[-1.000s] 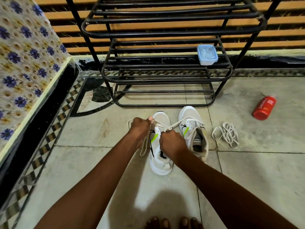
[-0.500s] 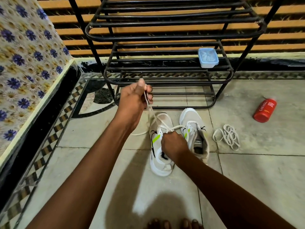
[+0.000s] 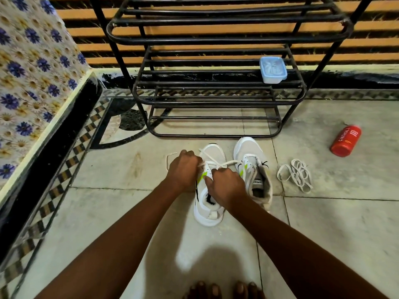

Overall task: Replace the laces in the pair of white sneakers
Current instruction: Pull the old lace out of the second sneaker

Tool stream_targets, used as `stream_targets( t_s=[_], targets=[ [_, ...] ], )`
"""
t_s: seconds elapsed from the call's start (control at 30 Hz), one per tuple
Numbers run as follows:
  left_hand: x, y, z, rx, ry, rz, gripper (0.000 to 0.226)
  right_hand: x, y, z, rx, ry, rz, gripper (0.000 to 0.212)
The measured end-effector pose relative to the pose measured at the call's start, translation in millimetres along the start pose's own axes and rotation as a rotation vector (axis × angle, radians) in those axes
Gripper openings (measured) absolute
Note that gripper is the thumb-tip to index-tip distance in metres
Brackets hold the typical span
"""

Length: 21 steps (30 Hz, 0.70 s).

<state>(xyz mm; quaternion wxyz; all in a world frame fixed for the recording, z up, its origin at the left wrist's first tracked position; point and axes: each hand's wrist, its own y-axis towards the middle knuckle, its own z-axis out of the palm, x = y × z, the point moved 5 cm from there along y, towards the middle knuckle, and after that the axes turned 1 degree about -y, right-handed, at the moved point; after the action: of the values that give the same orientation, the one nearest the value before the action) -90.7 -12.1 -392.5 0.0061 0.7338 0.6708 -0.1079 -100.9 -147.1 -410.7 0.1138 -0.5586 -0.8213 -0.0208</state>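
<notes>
Two white sneakers stand side by side on the tiled floor, toes pointing away from me. My left hand grips the white lace at the left side of the left sneaker. My right hand pinches the lace over the same sneaker's eyelets and hides its tongue. A strand of the lace runs across to the right sneaker, and a loop lies on the floor left of my left hand. A loose bundle of white laces lies on the floor to the right of the pair.
A black metal shoe rack stands just behind the sneakers, with a small blue lidded box on one shelf. A red bottle lies on the floor at the right. A flower-patterned cloth covers a raised ledge at the left. My toes show at the bottom edge.
My left hand, raised high with the lace pulled up half a second ago, has come back down to the sneaker's left side. My right hand stayed on the eyelets.
</notes>
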Motion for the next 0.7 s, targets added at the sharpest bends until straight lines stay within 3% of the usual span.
stream_targets(
  t_s=[0.2, 0.3, 0.47, 0.53, 0.6, 0.63, 0.7],
  targets=[
    [0, -1, -13, -0.217, -0.019, -0.036, 0.016, 3, 1, -3, 0.043, -0.037, -0.012, 0.04],
    [8, -15, -40, -0.495, -0.431, -0.119, 0.021, 3, 2, -6, 0.063, -0.057, -0.011, 0.039],
    [4, -40, -126, -1.013, -0.861, -0.005, 0.023, 3, 1, -8, 0.06, -0.035, 0.014, 0.04],
    [8, -31, -136, -1.024, -1.015, 0.001, 0.027, 2, 1, -8, 0.057, -0.036, 0.02, 0.041],
    [15, -20, -125, -0.938, -1.097, -0.028, 0.026, 2, 0, -8, 0.063, -0.037, 0.018, 0.042],
    [18, -14, -114, -0.874, -1.091, -0.04, 0.024, 3, 1, -9, 0.062, -0.036, 0.018, 0.041],
    [18, -7, -91, -0.749, -0.852, -0.041, 0.02, 4, 1, -9, 0.063, -0.029, 0.017, 0.04]
  ],
)
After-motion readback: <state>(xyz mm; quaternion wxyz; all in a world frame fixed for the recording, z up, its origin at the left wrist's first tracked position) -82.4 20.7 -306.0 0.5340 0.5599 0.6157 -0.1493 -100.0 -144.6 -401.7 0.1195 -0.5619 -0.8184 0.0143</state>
